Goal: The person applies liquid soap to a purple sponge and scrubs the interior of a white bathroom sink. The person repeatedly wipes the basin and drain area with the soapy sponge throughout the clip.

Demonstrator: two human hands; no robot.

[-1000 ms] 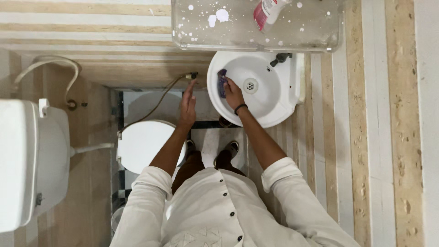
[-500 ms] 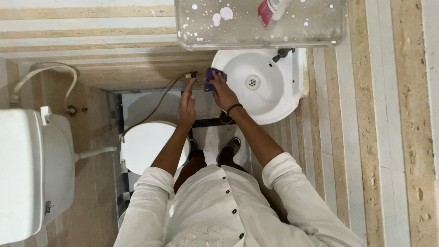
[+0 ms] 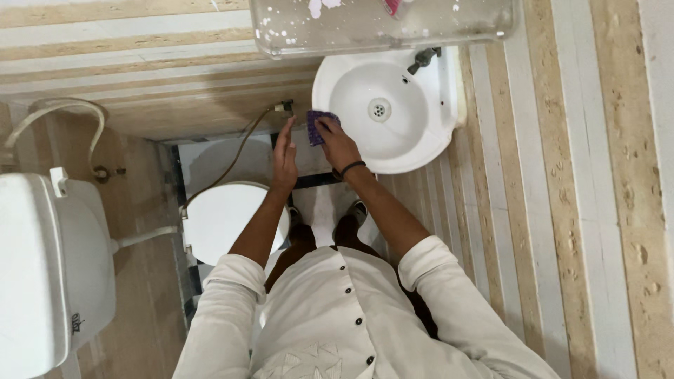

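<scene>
a purple cloth (image 3: 316, 126) is pressed under the fingers of the right hand (image 3: 338, 144), which are curled down on it at the left rim of the white sink (image 3: 414, 144) (the cloth hangs partly over the outer edge). a dark band is worn on that wrist. the left hand (image 3: 284, 152) is held flat just beside the cloth, fingers straight and together, nothing gripped. a hose (image 3: 242, 151) is seen beyond it, and a white toilet (image 3: 217, 221) lies below the left forearm.
</scene>
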